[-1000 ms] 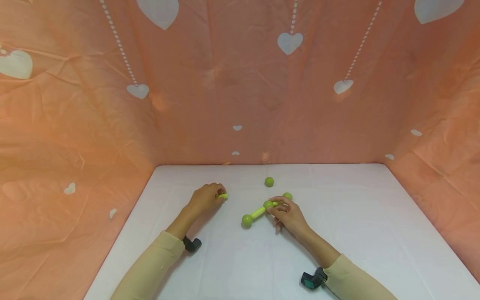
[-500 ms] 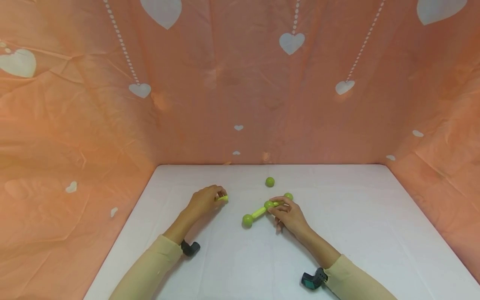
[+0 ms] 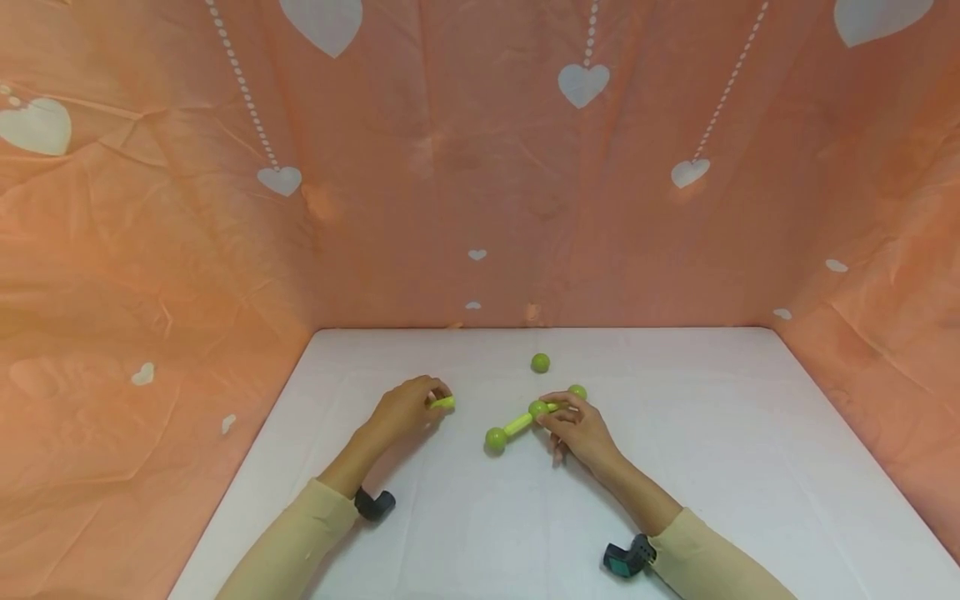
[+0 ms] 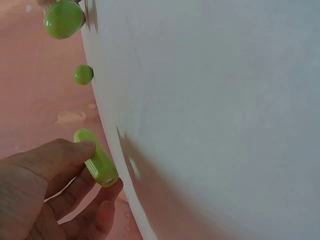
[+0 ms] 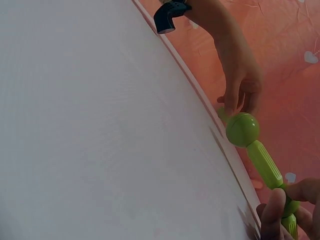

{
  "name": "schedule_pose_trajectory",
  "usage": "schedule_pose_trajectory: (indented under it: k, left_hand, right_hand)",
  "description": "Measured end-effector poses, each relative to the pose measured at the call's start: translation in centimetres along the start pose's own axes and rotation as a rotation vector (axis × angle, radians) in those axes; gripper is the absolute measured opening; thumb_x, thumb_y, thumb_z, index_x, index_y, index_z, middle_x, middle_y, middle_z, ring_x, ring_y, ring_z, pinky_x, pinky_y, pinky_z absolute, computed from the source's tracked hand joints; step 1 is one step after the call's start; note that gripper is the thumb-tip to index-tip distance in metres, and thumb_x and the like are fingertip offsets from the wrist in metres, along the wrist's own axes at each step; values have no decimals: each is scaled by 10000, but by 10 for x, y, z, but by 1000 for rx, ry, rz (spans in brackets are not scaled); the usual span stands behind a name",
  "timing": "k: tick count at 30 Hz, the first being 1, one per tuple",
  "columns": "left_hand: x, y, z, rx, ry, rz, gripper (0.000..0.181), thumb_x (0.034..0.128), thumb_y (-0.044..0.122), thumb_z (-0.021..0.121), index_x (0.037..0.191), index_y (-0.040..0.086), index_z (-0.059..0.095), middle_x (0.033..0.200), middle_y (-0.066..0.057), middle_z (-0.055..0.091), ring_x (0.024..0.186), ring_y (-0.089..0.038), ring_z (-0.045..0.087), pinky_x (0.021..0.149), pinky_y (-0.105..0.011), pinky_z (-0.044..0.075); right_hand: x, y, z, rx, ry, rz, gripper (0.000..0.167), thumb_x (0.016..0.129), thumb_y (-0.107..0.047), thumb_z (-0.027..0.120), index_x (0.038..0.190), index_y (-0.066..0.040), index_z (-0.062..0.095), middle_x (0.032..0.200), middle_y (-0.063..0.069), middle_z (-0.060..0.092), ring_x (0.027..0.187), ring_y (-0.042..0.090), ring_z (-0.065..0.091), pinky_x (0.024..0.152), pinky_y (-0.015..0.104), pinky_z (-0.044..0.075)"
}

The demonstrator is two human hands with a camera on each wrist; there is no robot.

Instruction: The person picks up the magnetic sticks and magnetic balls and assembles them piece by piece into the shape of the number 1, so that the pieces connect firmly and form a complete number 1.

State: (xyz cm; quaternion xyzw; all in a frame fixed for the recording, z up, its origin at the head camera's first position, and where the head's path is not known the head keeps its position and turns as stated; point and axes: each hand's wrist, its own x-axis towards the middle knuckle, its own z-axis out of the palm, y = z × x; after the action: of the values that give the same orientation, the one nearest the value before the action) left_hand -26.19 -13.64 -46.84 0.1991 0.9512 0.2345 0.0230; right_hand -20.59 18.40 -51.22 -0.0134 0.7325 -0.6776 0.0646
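Note:
Between thumb and fingers my left hand point(image 3: 408, 408) pinches a short yellow-green ribbed rod point(image 4: 96, 159); a small pale spot shows on its near end in the left wrist view. My right hand point(image 3: 581, 433) grips a chain of green balls joined by rods around its middle ball point(image 3: 537, 409). One end ball point(image 3: 496, 439) points toward the left hand, with a ribbed connecting rod point(image 5: 265, 164) behind it. The far end ball point(image 3: 577, 392) shows just past the right fingers, which partly hide the second rod. The two hands are apart.
A loose green ball point(image 3: 540, 362) lies on the white table point(image 3: 675, 433) behind the chain. Orange cloth point(image 3: 510, 183) with pale hearts encloses the back and both sides. Each wrist wears a dark camera point(image 3: 628, 557).
My left hand has drawn slightly back toward the person with the rod, and more of the rod shows. The right hand and the chain stay almost still.

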Motion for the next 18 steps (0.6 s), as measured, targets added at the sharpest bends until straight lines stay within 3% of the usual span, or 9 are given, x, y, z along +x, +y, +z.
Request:
schedule_pose_trajectory:
  k: [10, 18]
  left_hand:
    - [-10, 1, 2, -35, -37, 19, 191, 975, 270, 822, 1149, 256, 746, 1036, 70, 739, 932, -136, 669, 834, -431, 561]
    - [-18, 9, 3, -76, -48, -15, 207, 965, 281, 833, 1147, 207, 768, 1027, 46, 735, 914, -142, 656, 837, -421, 560]
  right_hand:
    - [0, -1, 0, 9, -3, 4, 420, 1002, -78, 748, 1385, 11, 601, 801, 97, 724, 525, 110, 570, 502, 230, 501]
    - [-1, -1, 0, 27, -11, -9, 427, 1001, -67, 744, 1388, 29, 592, 780, 90, 710, 509, 114, 568, 495, 236, 504]
